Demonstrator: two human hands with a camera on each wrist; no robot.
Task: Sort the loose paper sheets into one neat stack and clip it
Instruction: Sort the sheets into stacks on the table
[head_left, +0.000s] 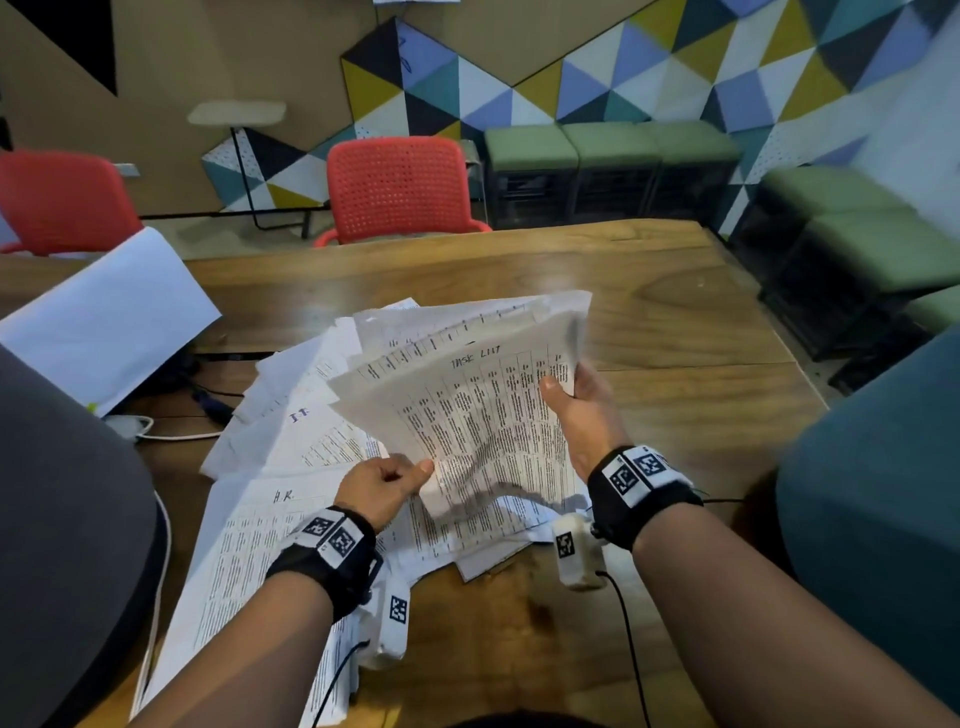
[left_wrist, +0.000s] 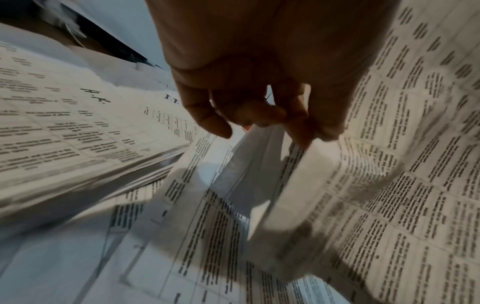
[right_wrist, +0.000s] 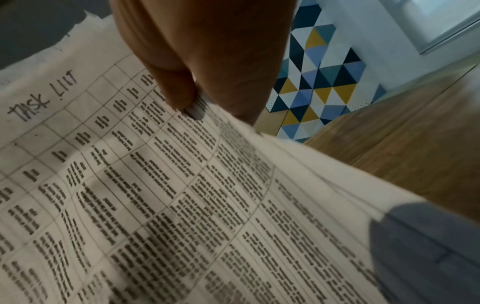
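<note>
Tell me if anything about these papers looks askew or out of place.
Yes. The held bundle, pinched by the left hand and right hand, is fanned and sagging, with edges out of line. The loose sheets below lie splayed at different angles on the table. No clip is visible.

Two red perforated chairs (head_left: 399, 187) (head_left: 62, 200) are drawn up at the far edge of the wooden table (head_left: 649, 291). Green-cushioned stools (head_left: 610, 169) are lined against the wall of coloured triangular panels (head_left: 675, 67). White cables (head_left: 171, 434) are seen near the table's left edge.
</note>
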